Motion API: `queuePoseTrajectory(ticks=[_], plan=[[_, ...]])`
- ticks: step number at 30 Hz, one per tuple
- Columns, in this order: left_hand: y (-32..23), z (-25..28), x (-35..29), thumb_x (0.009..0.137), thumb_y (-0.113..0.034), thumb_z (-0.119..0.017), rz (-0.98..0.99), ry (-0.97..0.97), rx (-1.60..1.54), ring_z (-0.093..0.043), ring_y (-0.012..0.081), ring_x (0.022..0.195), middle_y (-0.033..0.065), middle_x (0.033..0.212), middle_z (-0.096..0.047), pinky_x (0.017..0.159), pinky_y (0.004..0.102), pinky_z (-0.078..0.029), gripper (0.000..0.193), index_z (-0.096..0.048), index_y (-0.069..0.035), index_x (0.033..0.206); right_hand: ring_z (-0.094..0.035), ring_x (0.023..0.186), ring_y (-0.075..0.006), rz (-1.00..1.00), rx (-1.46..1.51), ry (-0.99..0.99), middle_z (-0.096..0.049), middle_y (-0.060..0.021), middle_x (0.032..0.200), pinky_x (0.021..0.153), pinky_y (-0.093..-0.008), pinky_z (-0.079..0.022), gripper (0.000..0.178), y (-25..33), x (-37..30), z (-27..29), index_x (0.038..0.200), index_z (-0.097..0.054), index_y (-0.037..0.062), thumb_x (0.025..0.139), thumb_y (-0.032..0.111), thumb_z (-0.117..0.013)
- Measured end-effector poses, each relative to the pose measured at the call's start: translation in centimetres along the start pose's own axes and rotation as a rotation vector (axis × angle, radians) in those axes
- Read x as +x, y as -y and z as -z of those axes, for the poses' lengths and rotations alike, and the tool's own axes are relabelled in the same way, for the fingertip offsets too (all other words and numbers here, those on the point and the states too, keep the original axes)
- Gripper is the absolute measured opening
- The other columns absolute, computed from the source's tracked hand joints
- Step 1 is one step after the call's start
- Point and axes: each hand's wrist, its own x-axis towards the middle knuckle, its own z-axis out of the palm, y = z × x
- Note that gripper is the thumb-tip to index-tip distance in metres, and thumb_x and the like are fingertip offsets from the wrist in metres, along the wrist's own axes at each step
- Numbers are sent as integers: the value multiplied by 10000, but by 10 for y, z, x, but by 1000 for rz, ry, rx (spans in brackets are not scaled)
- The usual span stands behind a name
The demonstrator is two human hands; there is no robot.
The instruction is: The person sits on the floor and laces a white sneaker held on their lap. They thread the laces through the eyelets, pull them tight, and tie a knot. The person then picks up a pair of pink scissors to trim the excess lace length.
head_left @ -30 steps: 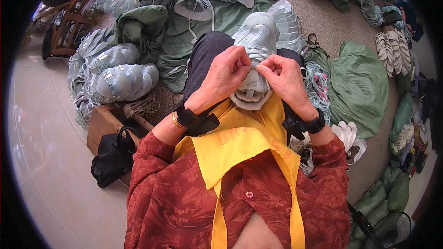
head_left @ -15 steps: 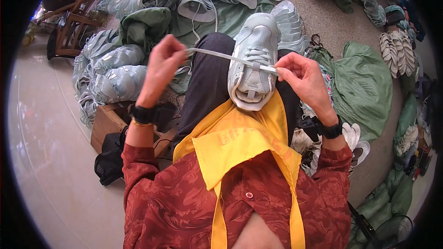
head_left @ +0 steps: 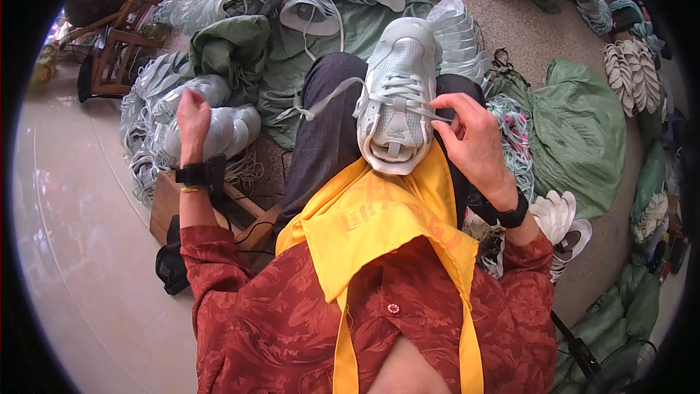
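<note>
A pale grey-green sneaker upper [head_left: 397, 51] rests between my knees, toe pointing away and collar toward me. Its lace crosses the tongue in several rows. My right hand [head_left: 472, 142] is at the right side of the shoe, thumb and forefinger pinching a shoelace [head_left: 440, 115]. To the left, the lace's other length [head_left: 324, 104] curves loose over my dark trouser leg. My left hand [head_left: 193, 122] is well away from the shoe, over stacked uppers, its fingers drawn together; no lace shows in it.
Stacks of pale uppers [head_left: 226, 131] lie at left, with more at the back. A wooden box [head_left: 166, 204] stands by my left forearm. A green sack [head_left: 576, 138] and white shoe parts [head_left: 555, 213] lie at right. A yellow apron [head_left: 364, 211] covers my lap.
My left hand has let go of the lace and swung left and toward me. The lace, taut before, now hangs curved. My right hand still pinches at the shoe's right side.
</note>
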Motion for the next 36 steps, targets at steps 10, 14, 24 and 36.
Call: queuePoseTrajectory(ticks=[10, 14, 24, 36], plan=[[-245, 8, -102, 814, 94, -676, -824, 365, -677, -635, 379, 1185, 180, 1256, -643, 1001, 397, -504, 387, -545, -1, 1165, -694, 712, -224, -13, 40, -151, -717, -123, 906, 644, -325, -542, 111, -17, -18, -11, 1031, -684, -3, 922, -24, -679], [-250, -1, -107, 859, 43, -651, -873, 402, -528, -614, 414, 974, 173, 1032, -618, 817, 449, -499, 244, -533, -11, 1066, -688, 685, -192, 11, 31, -183, -716, -110, 897, 611, -299, -537, 105, -19, -23, -4, 1029, -688, 1, 927, -20, -691], [-232, 0, -100, 976, 0, -621, -636, 726, -920, -606, 179, 722, 63, 847, -620, 666, 331, -501, 86, -538, -22, 969, -685, 695, -198, 25, 21, -177, -717, -106, 901, 620, -300, -538, 107, -20, -27, -5, 1020, -690, 8, 917, -13, -711], [-200, 33, -75, 958, -31, -648, -765, 571, -576, -542, 128, 695, 30, 833, -544, 581, 294, -416, 98, -551, -20, 969, -672, 668, -189, 5, -51, -247, -706, -99, 872, 610, -300, -521, 119, -31, -37, 15, 1012, -698, 13, 902, -24, -727]])
